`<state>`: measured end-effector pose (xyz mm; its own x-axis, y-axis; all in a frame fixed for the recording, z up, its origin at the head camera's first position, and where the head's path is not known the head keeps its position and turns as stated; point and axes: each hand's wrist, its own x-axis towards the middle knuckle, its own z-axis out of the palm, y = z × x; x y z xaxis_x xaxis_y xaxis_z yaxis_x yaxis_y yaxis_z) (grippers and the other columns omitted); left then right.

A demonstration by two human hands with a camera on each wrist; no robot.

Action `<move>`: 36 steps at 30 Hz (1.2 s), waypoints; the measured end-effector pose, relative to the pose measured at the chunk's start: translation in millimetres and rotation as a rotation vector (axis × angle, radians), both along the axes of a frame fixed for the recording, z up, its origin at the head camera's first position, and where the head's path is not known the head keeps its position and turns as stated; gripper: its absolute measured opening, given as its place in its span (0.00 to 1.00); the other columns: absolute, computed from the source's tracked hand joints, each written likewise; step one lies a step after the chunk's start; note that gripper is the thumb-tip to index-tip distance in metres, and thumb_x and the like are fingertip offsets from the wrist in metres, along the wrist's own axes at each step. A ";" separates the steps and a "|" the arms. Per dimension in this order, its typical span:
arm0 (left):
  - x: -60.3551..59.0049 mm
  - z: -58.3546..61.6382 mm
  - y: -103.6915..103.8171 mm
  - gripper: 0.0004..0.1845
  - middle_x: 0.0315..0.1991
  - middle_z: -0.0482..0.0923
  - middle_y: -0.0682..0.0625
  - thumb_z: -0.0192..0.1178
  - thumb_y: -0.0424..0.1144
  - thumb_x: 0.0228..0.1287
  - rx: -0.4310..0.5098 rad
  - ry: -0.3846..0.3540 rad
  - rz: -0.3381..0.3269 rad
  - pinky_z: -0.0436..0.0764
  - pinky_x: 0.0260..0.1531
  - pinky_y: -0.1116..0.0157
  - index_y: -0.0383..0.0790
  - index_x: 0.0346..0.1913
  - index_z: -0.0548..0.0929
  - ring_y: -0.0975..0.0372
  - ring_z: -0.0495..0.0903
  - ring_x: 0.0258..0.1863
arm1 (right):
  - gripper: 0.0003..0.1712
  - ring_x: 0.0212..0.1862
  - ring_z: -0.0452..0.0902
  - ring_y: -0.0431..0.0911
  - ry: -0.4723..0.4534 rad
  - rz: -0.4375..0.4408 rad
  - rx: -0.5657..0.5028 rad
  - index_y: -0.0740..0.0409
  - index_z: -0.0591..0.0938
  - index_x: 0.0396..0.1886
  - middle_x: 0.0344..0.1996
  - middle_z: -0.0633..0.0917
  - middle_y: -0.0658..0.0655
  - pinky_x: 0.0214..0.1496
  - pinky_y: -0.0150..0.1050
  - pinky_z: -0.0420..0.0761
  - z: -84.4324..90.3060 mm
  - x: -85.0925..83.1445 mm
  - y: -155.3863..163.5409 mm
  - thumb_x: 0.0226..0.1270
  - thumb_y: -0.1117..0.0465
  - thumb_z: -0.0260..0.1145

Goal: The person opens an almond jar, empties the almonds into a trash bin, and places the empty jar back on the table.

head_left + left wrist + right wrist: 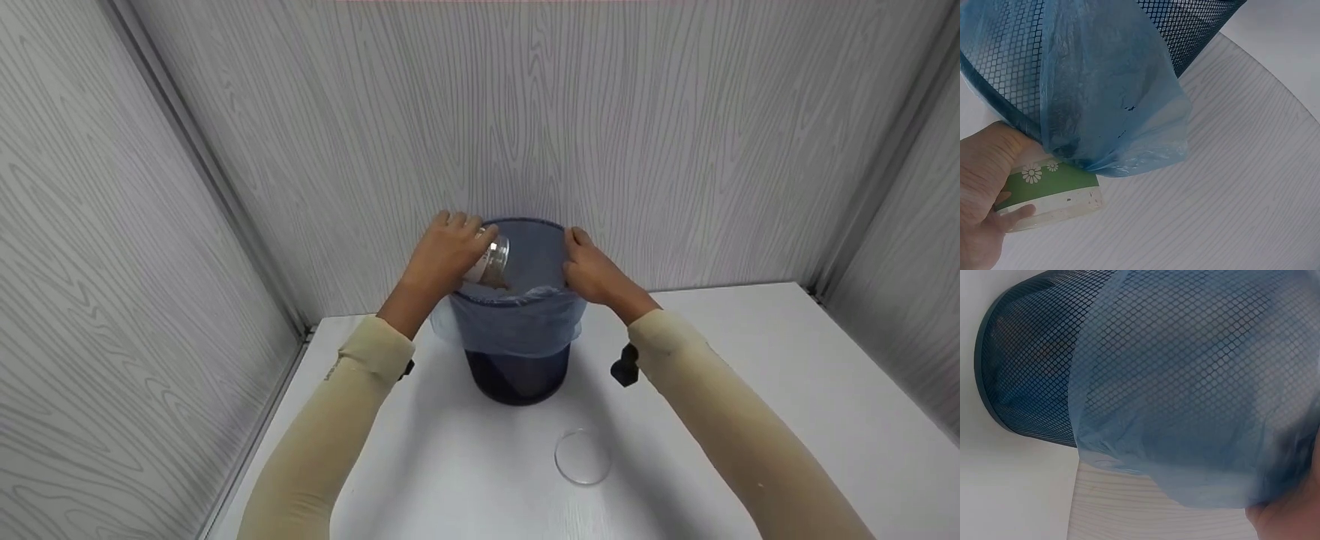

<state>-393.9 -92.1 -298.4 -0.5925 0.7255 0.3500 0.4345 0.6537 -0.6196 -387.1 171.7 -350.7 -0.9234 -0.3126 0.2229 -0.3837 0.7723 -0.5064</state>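
Note:
A dark mesh waste bin [517,375] lined with a blue plastic bag [517,326] stands on the white table against the back wall. My left hand [442,259] grips a clear jar [489,262] with a green daisy label [1050,183], tipped with its mouth over the bin's opening. My right hand [592,270] holds the bin's right rim over the bag. In the right wrist view the mesh wall [1033,377] and the bag [1202,410] fill the frame, with only a bit of that hand [1289,520] at the lower right corner.
A clear round lid [583,455] lies flat on the white table [787,375] in front of the bin. Grey wood-grain walls [675,135] close in at the back and on both sides.

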 end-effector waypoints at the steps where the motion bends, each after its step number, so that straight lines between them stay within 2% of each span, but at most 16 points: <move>1: -0.1 -0.5 -0.2 0.48 0.57 0.77 0.43 0.85 0.42 0.40 0.004 -0.002 -0.003 0.75 0.58 0.50 0.44 0.67 0.71 0.48 0.78 0.56 | 0.38 0.80 0.39 0.61 0.001 0.000 0.000 0.75 0.42 0.78 0.79 0.42 0.72 0.80 0.52 0.46 -0.6 -0.2 0.0 0.72 0.64 0.36; 7: -0.3 -2.9 -0.8 0.48 0.56 0.77 0.43 0.85 0.41 0.39 0.015 -0.002 -0.013 0.76 0.59 0.50 0.44 0.66 0.72 0.48 0.78 0.56 | 0.38 0.81 0.38 0.61 -0.011 -0.009 -0.006 0.75 0.42 0.78 0.79 0.42 0.72 0.80 0.52 0.45 -1.9 0.4 -0.8 0.72 0.64 0.37; 14: -1.6 -2.4 0.3 0.47 0.58 0.77 0.43 0.84 0.40 0.41 -0.004 -0.009 -0.004 0.75 0.59 0.50 0.44 0.67 0.71 0.49 0.78 0.57 | 0.39 0.80 0.38 0.60 -0.017 -0.015 -0.008 0.75 0.41 0.78 0.79 0.42 0.71 0.80 0.51 0.46 -2.8 -0.6 -1.2 0.71 0.64 0.37; 24: -3.1 -3.7 -0.4 0.46 0.56 0.78 0.45 0.84 0.43 0.41 -0.026 0.048 -0.011 0.77 0.55 0.52 0.45 0.67 0.72 0.50 0.79 0.54 | 0.39 0.81 0.37 0.60 -0.043 -0.024 0.017 0.72 0.39 0.79 0.80 0.40 0.69 0.80 0.52 0.46 -1.0 -2.5 -1.2 0.73 0.63 0.36; 30: -4.0 -5.5 0.2 0.42 0.54 0.79 0.44 0.82 0.37 0.44 -0.021 0.073 -0.040 0.77 0.57 0.51 0.43 0.65 0.73 0.49 0.79 0.53 | 0.38 0.81 0.37 0.60 -0.044 -0.030 0.017 0.72 0.40 0.79 0.80 0.40 0.70 0.80 0.52 0.45 -2.5 -3.9 -1.1 0.73 0.63 0.36; 36: -3.8 -8.3 -0.7 0.32 0.53 0.80 0.45 0.75 0.29 0.53 -0.035 0.127 -0.056 0.77 0.57 0.50 0.44 0.62 0.75 0.50 0.80 0.52 | 0.38 0.81 0.38 0.60 -0.027 -0.019 0.023 0.73 0.40 0.79 0.80 0.41 0.71 0.80 0.52 0.46 -4.2 -3.5 -2.9 0.73 0.63 0.36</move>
<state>-397.7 -92.8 -306.8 -0.5033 0.7694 0.3933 0.3859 0.6074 -0.6943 -390.6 168.9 -354.9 -0.9348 -0.2999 0.1903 -0.3552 0.7910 -0.4981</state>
